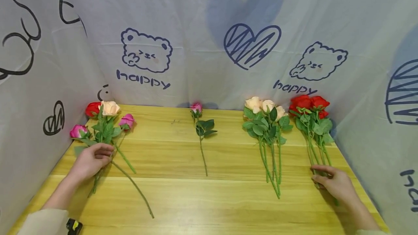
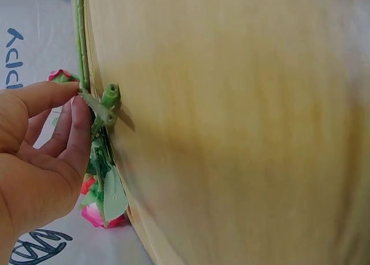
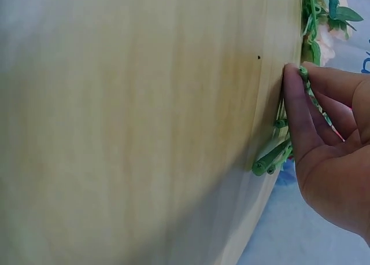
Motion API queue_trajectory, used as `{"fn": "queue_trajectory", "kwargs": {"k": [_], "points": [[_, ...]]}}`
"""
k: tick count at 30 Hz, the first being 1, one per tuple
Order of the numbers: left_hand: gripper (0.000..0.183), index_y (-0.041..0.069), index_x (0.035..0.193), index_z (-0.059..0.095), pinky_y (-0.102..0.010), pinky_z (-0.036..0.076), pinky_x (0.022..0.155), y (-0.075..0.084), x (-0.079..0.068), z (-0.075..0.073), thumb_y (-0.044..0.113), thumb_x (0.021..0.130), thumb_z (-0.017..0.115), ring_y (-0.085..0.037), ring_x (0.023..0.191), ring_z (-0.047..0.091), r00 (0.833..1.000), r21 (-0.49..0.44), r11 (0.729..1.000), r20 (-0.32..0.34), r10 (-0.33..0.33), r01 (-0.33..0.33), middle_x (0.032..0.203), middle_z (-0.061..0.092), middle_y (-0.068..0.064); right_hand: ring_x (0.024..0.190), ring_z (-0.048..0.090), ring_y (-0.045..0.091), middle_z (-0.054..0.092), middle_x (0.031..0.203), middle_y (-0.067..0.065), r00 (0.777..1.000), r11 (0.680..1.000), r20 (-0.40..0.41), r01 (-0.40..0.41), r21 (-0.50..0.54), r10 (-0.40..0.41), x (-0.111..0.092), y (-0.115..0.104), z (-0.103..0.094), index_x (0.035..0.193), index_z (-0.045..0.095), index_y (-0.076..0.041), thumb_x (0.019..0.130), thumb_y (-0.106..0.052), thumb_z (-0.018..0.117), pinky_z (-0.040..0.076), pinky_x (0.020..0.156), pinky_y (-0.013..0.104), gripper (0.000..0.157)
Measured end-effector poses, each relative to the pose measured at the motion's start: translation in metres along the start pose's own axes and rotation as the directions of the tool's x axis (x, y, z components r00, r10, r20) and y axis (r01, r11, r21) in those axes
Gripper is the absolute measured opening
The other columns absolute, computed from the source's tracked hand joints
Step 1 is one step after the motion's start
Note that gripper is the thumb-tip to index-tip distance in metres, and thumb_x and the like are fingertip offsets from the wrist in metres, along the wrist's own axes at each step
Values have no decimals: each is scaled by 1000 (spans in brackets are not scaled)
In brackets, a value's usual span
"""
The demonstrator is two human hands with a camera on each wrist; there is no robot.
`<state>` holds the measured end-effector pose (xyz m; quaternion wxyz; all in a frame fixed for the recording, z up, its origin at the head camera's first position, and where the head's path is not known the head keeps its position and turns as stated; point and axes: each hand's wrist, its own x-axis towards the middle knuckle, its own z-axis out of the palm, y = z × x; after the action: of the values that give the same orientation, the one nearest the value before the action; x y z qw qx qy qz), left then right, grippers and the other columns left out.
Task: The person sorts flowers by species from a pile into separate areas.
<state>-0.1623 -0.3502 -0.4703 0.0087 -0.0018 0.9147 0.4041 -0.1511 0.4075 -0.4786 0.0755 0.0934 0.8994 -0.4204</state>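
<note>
In the head view, my left hand (image 1: 89, 162) is over the mixed roses at the left, thumb and forefinger pinching a rose stem (image 2: 82, 51). Around it lie a red rose (image 1: 93, 109), a peach rose (image 1: 110, 108) and pink roses (image 1: 126, 120), their stems crossing. Which bloom the pinched stem belongs to I cannot tell. At the far right my right hand (image 1: 336, 184) pinches a red rose stem (image 3: 303, 74) near its lower end. Other cut stem ends (image 3: 267, 161) lie beside those fingers. The red rose blooms (image 1: 301, 105) rest at the table's back edge.
A lone pink rose (image 1: 196, 108) lies at the middle of the wooden table (image 1: 183, 202). Between it and the red bunch are several peach roses (image 1: 254, 104), stems towards me. White printed cloth (image 1: 192, 46) stands close behind the table and on both sides.
</note>
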Motion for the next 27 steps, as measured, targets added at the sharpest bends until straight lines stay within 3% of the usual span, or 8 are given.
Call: {"fn": "queue_trajectory", "kwargs": {"k": [5,9,15,20,22,24,27], "points": [[32,-9,128,67,-21,56,67,1,0,0,-3,96,66,-6,89,63,1000,28,1000,-25,-8,8,116,71,-28,81,72,13,73,116,17,1000,1000,2,-18,-9,18,-1,-2,0,143,58,6,101,-23,71,62,69,30,53],[33,-9,129,67,-22,56,65,4,-1,-1,-2,97,67,-6,87,64,999,22,999,-38,-24,25,114,71,-27,83,72,11,71,124,23,1000,999,-3,-31,-40,31,-1,-3,-1,145,56,5,102,-33,69,62,70,29,58],[36,-6,135,64,-23,57,67,12,-4,-1,5,100,66,-2,90,61,998,4,1000,-49,-27,27,125,68,-29,88,71,3,61,139,29,999,999,-12,-41,-24,41,-4,-7,-1,150,51,4,104,-39,64,62,75,26,65],[38,0,139,64,-19,56,72,25,-3,4,11,102,66,-28,107,68,997,-14,999,-73,-33,32,133,65,-27,85,65,-6,65,135,27,993,999,-119,13,-34,-17,-12,-18,6,151,52,-1,104,-42,64,58,70,23,64],[38,1,139,64,-17,56,73,31,-2,7,13,103,66,-33,113,66,995,-34,999,-93,-31,28,134,65,-26,85,62,-11,74,122,14,978,998,-200,64,-16,-66,-15,-26,11,148,57,-3,103,-41,65,55,69,18,59],[39,3,140,64,-16,56,73,38,0,11,14,103,66,-20,110,66,994,-63,998,-108,-29,22,136,65,-24,85,58,-16,77,110,-6,953,991,-279,129,26,-117,-17,-36,18,144,61,-4,103,-37,68,53,69,13,53],[39,5,141,64,-19,55,66,51,2,17,14,103,65,2,102,61,992,-120,993,-126,-23,8,138,64,-22,87,63,-13,69,103,-28,920,963,-351,232,136,-172,-18,-52,31,140,65,-4,102,-28,70,53,74,9,45]]}}
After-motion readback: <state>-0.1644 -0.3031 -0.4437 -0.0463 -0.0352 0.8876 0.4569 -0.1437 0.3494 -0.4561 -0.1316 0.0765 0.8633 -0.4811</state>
